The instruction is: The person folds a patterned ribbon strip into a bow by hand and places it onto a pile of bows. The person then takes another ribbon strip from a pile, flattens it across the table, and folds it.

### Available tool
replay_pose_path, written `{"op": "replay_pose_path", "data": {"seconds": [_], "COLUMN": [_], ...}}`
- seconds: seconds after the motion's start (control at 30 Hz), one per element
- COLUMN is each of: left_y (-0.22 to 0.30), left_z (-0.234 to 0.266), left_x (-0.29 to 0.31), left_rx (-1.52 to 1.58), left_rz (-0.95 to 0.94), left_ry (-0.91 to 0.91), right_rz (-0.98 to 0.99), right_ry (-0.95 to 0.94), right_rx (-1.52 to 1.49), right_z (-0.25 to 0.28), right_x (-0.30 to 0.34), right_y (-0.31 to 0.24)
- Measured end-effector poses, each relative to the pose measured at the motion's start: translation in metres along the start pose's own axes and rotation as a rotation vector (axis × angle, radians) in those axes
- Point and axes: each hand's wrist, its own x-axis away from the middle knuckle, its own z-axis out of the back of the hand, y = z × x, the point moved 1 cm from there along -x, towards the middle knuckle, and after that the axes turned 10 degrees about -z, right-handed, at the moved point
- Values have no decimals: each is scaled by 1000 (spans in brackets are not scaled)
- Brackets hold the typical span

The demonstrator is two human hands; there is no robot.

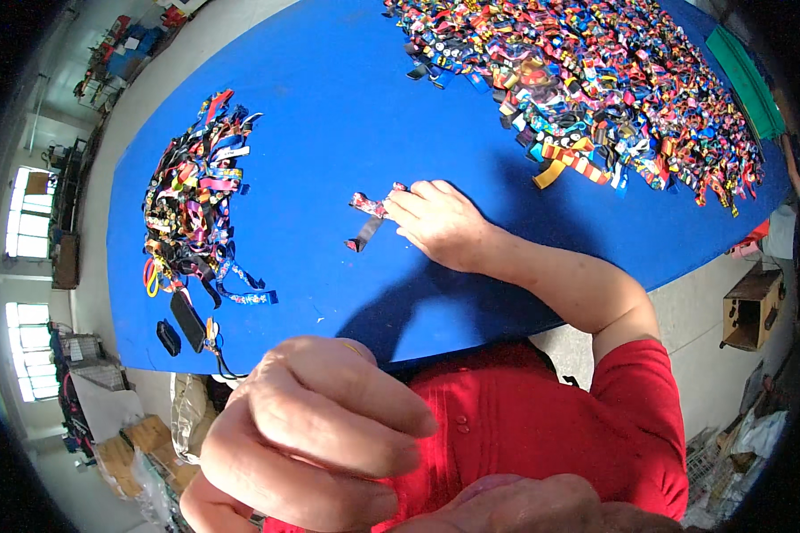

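My right hand (444, 222) rests on the blue table (329, 115), its fingertips on a short patterned fabric strap (369, 206). The strap has a pink, white and dark print. Its grey-black end lies flat on the table, angled toward me, and my fingers cover part of it. Close to the camera, my left hand (320, 426) is raised over the near edge of the table. Its fingers are curled in, and a ring shows on one of them. What those fingers hold, if anything, is hidden.
A large heap of colourful straps (596, 89) covers the table's far right. A smaller strap pile (196, 195) lies at the left. A dark phone (187, 322) and a small black object (168, 338) are near it. A wooden box (752, 309) stands off the table at right.
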Motion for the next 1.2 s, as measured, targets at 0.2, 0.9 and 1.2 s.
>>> {"op": "replay_pose_path", "data": {"seconds": [0.2,0.9,1.2], "left_y": [-14,-7,-12], "left_z": [-5,-8,0], "left_x": [-3,-7,-8], "left_rx": [193,330,439], "left_rz": [-66,232,301], "left_ry": [125,156,48], "right_rz": [26,33,36], "right_ry": [45,39,37], "right_rx": [8,-15,-27], "right_z": [-2,6,6], "right_x": [1,-1,-3], "right_y": [1,-1,-1]}}
